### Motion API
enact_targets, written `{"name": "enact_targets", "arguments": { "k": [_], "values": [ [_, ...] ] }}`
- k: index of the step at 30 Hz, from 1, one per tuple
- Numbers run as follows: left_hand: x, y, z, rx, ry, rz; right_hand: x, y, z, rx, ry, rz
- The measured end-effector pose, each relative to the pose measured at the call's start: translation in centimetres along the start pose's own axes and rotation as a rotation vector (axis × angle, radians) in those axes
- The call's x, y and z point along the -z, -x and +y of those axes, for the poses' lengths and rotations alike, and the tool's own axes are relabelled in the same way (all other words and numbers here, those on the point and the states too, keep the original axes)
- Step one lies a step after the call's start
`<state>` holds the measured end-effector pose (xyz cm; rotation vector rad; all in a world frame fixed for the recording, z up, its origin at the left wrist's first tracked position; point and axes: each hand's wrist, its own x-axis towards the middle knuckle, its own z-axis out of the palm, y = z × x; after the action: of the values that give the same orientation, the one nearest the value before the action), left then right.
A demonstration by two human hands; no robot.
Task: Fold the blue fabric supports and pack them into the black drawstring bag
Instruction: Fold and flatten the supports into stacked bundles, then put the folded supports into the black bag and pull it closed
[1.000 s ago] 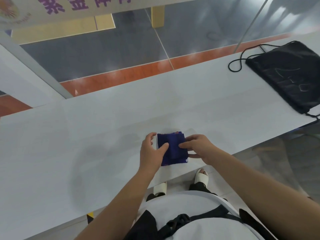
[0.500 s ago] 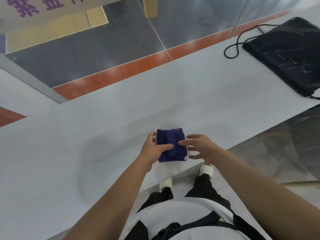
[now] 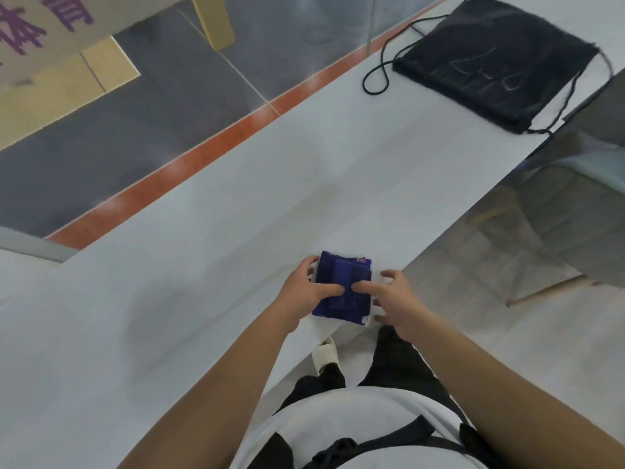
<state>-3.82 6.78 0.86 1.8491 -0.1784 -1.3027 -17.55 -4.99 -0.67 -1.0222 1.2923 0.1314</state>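
Note:
A folded stack of blue fabric supports (image 3: 348,275) lies on the white table (image 3: 209,252) near its front edge. My left hand (image 3: 304,296) grips the stack's left side, thumb on top and fingers along the far left edge. My right hand (image 3: 392,299) touches the stack from the right, its forefinger pressing on top, the other fingers spread beside it. The black drawstring bag (image 3: 497,59) lies flat at the table's far right, its cord looped to the left.
The table's front edge runs diagonally just right of the stack. A chair (image 3: 568,211) stands on the floor to the right, below the bag. Beyond the table's back edge is grey floor with an orange stripe.
The view has swung and tilted; the bag now sits higher at the right. My left hand has closed round the stack's left side, and my right hand's fingers have spread.

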Motion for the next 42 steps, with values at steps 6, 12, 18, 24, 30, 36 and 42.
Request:
{"name": "enact_targets", "arguments": {
  "k": [6,12,18,24,30,36,42],
  "values": [
    [-2.1,-0.8,0.7,-0.014,-0.051,-0.089,2.9,0.4,0.9,-0.055,-0.188,-0.086],
    [-4.5,-1.8,1.7,0.001,-0.040,-0.127,5.2,0.6,-0.2,-0.057,-0.153,-0.096],
    [-7.1,-2.9,3.5,-0.017,0.109,-0.255,8.9,1.7,-2.8,0.061,-0.106,-0.029],
    [-11.3,-3.7,8.5,-0.082,0.138,-0.389,15.7,2.9,-7.4,0.195,-0.120,-0.006],
    [-17.2,-4.7,15.2,-0.141,0.203,-0.423,23.6,2.4,-11.7,0.273,-0.143,0.012],
    [-22.9,-8.4,19.4,-0.184,0.182,-0.410,30.5,0.0,-15.2,0.334,-0.175,0.005],
    [-24.7,-13.9,23.1,-0.220,-0.037,-0.011,36.1,-1.9,-18.4,0.353,-0.200,0.049]
  ]
}}
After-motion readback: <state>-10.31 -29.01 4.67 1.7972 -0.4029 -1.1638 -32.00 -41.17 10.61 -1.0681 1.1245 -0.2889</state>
